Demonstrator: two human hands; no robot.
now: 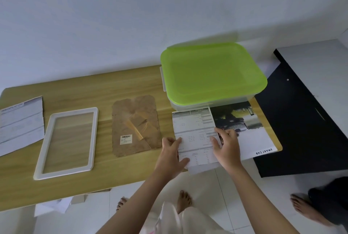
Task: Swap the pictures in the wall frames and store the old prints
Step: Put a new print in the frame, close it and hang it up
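Observation:
A white picture frame [67, 171] lies flat on the wooden table [94, 86], its glass showing the wood beneath. To its right rests the brown backing board [131, 118] with a barcode sticker. A printed sheet with tables [195, 133] lies at the table's front edge over a car brochure [250, 135]. My left hand [170, 156] grips the sheet's left edge and my right hand [227, 147] grips its right edge. Another printed sheet [20, 122] sits at the far left.
A clear storage box with a closed green lid [212, 71] stands behind the sheet, against the wall. A black cabinet [301, 120] adjoins the table on the right. Another person's bare foot [305, 209] is on the tiled floor. Paper scraps [54, 205] lie under the table.

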